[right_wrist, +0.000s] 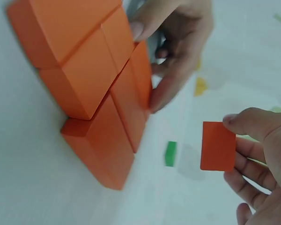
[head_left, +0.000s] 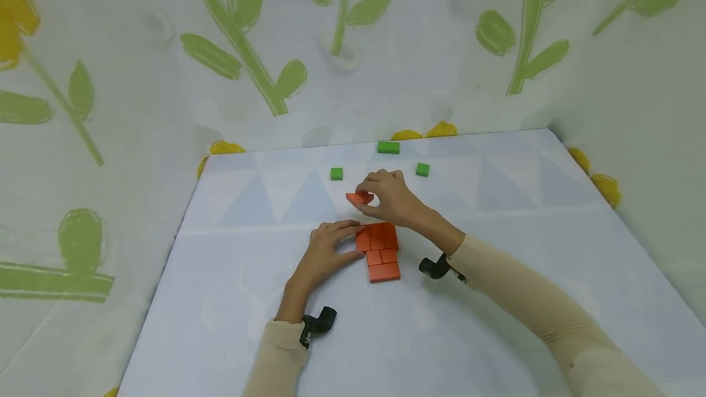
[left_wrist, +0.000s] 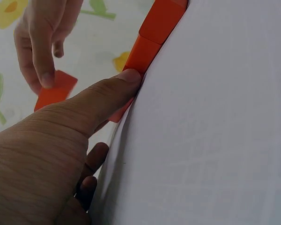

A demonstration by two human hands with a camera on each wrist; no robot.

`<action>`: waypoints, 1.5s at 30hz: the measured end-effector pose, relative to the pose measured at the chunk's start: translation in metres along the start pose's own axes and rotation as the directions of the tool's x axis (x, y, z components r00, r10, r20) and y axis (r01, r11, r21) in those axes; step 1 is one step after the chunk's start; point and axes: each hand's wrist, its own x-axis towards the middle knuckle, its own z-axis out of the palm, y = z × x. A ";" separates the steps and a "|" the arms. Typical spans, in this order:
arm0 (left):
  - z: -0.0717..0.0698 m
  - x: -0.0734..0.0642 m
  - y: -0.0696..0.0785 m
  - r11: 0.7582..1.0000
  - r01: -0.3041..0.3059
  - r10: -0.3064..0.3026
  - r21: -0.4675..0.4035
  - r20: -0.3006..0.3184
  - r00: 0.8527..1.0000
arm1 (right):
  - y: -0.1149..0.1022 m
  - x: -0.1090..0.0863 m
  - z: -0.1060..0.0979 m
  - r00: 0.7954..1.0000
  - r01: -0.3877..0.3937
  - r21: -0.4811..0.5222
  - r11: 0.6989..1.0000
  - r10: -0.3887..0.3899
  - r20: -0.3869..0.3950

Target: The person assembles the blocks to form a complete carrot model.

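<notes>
Several flat orange blocks (head_left: pixel 383 256) lie together on the table, three upright ones side by side at the far end, two small ones below them and a wide one nearest me. My left hand (head_left: pixel 325 250) spans the leftmost upright orange block (right_wrist: pixel 141 70), index finger at its far end and thumb (left_wrist: pixel 107 91) at its near end. Above the far end of the group, my right hand (head_left: pixel 388 198) pinches a loose orange block (right_wrist: pixel 218 146) between thumb and fingers, held off the table. That same block (left_wrist: pixel 56 91) shows beyond the left thumb in the left wrist view.
Farther back on the table are two small green blocks, one at left (head_left: pixel 336 174) and one at right (head_left: pixel 422 170). A longer green block (head_left: pixel 388 147) lies near the table's back edge. A white cloth (head_left: pixel 408 78) with a plant print hangs behind.
</notes>
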 end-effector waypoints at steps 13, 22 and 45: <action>0.003 -0.004 -0.003 1.000 0.005 -0.005 -0.009 0.006 1.000 | -0.017 -0.078 -0.018 0.980 0.173 0.042 0.984 -0.168 -0.101; 0.002 0.001 0.002 1.000 0.017 -0.017 0.001 0.021 1.000 | -0.025 -0.118 -0.013 0.974 0.203 0.008 0.979 -0.201 -0.109; 0.003 -0.001 0.000 1.000 -0.017 0.017 0.009 0.002 1.000 | -0.030 -0.147 0.028 0.951 0.288 -0.032 0.957 -0.290 -0.107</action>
